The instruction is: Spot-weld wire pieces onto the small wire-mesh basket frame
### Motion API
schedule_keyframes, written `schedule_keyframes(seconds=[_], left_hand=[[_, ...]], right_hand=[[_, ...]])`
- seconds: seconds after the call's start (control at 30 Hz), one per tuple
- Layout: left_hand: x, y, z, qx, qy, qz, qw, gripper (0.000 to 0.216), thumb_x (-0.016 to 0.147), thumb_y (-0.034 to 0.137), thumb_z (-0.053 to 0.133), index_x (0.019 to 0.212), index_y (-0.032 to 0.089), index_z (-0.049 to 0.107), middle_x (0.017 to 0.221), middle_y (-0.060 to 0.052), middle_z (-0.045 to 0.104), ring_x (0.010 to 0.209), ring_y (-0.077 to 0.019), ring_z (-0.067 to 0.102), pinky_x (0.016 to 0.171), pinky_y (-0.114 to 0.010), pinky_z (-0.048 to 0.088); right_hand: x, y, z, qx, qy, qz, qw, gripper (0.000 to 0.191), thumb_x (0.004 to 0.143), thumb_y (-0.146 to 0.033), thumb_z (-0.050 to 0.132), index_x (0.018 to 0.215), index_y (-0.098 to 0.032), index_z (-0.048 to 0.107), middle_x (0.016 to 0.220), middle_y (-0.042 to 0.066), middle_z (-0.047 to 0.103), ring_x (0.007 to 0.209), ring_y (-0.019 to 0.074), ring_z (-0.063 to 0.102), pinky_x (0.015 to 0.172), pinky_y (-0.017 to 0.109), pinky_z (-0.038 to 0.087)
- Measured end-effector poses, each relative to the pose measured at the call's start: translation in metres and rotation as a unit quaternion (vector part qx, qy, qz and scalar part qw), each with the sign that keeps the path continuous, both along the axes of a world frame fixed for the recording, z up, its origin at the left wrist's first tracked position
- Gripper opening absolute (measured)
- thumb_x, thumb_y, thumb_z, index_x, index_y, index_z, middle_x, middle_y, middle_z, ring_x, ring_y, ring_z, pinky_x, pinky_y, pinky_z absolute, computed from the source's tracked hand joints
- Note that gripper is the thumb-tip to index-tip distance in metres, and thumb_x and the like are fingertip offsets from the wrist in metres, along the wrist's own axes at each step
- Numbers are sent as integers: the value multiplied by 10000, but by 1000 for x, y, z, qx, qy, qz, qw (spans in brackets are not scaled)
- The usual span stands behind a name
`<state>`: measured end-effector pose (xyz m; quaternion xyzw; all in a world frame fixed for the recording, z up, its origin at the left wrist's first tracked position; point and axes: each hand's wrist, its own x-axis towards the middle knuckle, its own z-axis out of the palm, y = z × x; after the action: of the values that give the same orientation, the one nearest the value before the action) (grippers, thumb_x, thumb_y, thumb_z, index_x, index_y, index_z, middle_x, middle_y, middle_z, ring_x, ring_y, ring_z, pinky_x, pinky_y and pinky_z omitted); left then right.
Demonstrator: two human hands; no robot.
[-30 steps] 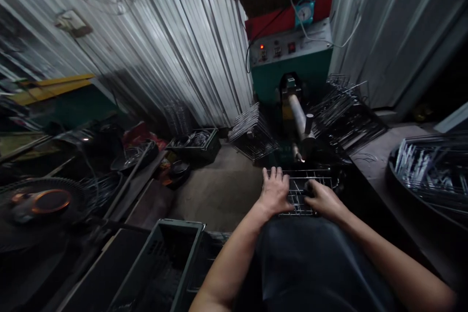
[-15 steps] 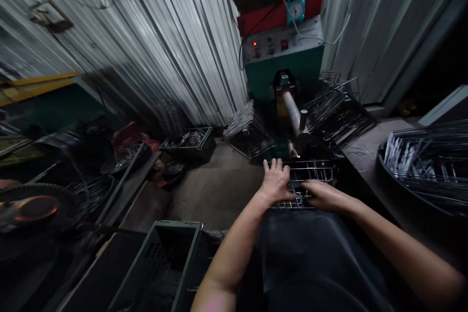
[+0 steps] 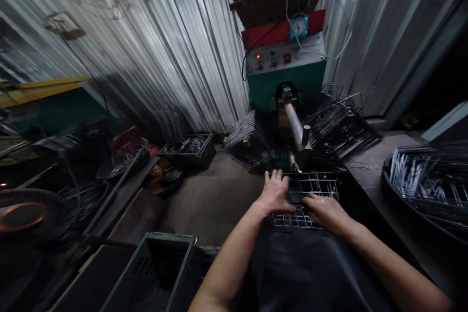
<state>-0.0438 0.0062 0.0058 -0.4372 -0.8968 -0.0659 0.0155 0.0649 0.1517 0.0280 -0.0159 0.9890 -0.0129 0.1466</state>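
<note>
In front of the dark apron [image 3: 298, 273] lies a wire rack [image 3: 314, 184] of thin metal rods, just below the metal arm [image 3: 295, 124] of a green machine [image 3: 288, 75]. My left hand [image 3: 275, 195] grips the rack's left side, fingers over the edge and thumb reaching inward. Closed fingers of my right hand [image 3: 321, 208] are on the rack's right part; the fingertips are partly hidden, and a separate wire in them cannot be made out. A pointed tip [image 3: 295, 163] on the arm hangs close to the rack's far edge.
Stacked wire frames stand left [image 3: 248, 141] and right [image 3: 340, 126] of the machine. A round tub [image 3: 391, 200] of wire pieces is at far right. At lower left stands a green crate [image 3: 192, 248]; a smaller crate [image 3: 208, 153] of metal parts sits by the wall. A fan [image 3: 22, 214] is far left.
The camera has tilted up slightly, so everything sits lower in view. My right hand has turned a little on the rack, while the left keeps its hold.
</note>
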Motion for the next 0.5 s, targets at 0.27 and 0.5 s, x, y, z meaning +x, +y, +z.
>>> schedule_keyframes(seconds=[0.27,0.5], left_hand=[[-7,5,1,8,-5,-8,1000,876,469,607,636,1182,133,448,1331,-134,285,1251,-282,206,1042,-477,88],[-17,11,7,-16,-29,-3,999,902,500,602,644,1236,139,404,1369,-139,229,1284,-275,164,1048,-466,69]], right_hand=[[-3,3,-6,24,11,-5,1000,272,894,-202,319,1069,-214,528,1061,14,487,927,159,505,670,251,289],[-13,8,1,46,16,-7,999,277,894,-200,312,1069,-214,526,1047,11,492,942,163,504,673,255,295]])
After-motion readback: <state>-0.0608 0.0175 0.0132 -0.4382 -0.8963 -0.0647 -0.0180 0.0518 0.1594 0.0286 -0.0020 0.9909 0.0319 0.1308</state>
